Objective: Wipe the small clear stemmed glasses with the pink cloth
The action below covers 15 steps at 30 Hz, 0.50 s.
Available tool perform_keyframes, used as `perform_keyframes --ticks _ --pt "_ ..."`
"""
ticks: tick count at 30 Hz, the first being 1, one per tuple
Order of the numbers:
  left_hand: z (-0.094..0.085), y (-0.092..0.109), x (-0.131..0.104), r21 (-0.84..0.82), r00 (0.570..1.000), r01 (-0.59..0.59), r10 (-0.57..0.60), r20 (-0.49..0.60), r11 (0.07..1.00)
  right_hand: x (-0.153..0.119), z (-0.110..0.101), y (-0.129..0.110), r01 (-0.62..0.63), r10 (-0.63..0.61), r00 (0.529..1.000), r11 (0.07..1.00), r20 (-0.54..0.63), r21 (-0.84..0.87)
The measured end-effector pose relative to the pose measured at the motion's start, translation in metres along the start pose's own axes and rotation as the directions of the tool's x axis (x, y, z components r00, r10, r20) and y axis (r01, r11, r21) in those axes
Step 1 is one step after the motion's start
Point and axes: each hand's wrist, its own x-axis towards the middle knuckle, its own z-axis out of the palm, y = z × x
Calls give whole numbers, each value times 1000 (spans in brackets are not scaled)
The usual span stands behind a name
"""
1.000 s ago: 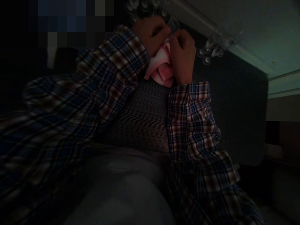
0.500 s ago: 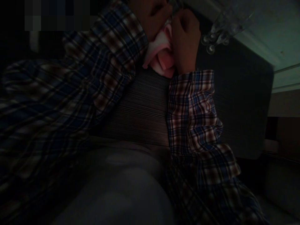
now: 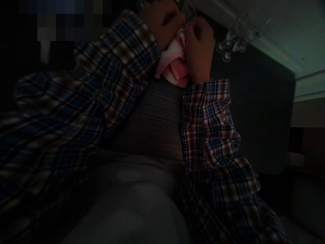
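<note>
In dim light, a folded pink and white cloth hangs between my two hands near the top of the head view. My left hand is closed, its fingers curled against the cloth's upper left side. On the other side my right hand is closed too, pinching the cloth's upper end. A clear, glass-like piece shows just beyond the fingertips. Its full shape is hidden by the hands and the frame edge, and I cannot tell which hand touches it.
Several clear pieces with rounded ball ends stand to the right of my hands on the dark, fine-grained table. A pale surface runs along the upper right. The table's right edge drops off near a dark gap.
The whole view has shifted slightly, so things sit a little lower. Both hands keep the same hold on the cloth, with hardly any movement between them.
</note>
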Motion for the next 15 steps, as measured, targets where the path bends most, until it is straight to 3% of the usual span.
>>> perform_keyframes --ticks 9,15 --pt "3 0 -4 -85 997 -37 31 -71 996 -4 -3 -3 -43 43 999 999 1 -1" --pt "3 0 -7 -89 997 -52 47 -61 995 -6 -3 -3 -89 87 995 995 39 40"
